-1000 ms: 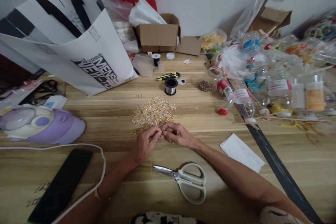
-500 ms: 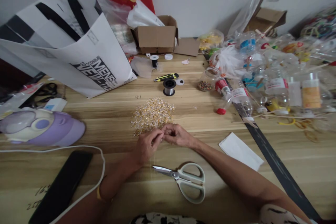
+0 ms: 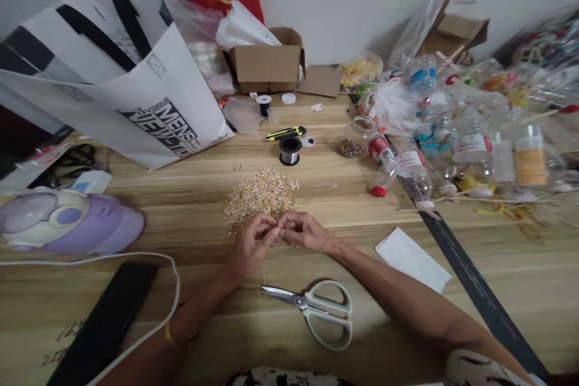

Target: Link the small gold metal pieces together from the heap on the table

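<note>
My left hand and my right hand meet fingertip to fingertip at the near edge of a pile of small gold and clear beaded pieces. Both hands are pinched. What sits between the fingers is too small to make out; a faint thin thread seems to hang below my left hand. Toward me, a pair of scissors with pale handles lies on the table, its blades slightly parted and pointing left. Beyond the pile stands a spool of clear line.
A yellow and black utility knife lies behind the spool. Plastic bottles and a jar of beads crowd the right. At left are a large white bag, a purple device and a black phone. Folded white paper lies at right.
The left fingers have shifted and spread slightly at the shared pinch point. My right hand has stayed almost in place. The whole view has slid a little.
</note>
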Demonstrator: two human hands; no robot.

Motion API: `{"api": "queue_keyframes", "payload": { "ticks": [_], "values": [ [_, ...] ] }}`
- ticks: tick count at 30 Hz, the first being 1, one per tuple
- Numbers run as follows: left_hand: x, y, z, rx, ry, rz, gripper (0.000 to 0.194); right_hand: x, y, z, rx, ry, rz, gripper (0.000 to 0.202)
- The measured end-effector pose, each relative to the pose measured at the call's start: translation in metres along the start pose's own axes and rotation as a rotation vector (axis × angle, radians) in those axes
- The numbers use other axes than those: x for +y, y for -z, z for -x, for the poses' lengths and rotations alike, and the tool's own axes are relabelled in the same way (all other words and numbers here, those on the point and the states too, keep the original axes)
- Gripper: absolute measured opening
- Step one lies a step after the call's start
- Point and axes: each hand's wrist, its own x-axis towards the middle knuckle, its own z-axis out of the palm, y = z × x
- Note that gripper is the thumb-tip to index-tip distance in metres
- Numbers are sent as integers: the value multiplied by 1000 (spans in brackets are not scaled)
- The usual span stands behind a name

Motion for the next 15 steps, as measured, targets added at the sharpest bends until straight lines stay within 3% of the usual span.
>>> {"api": "queue_keyframes", "payload": {
  "ticks": [4, 15],
  "values": [
    [6, 4, -4, -22, 94, 89, 23, 3, -2, 1, 36, 35, 32, 30],
    [5, 10, -7, -172, 179, 144, 21, 2, -3, 3, 66, 83, 82, 30]
  ]
}}
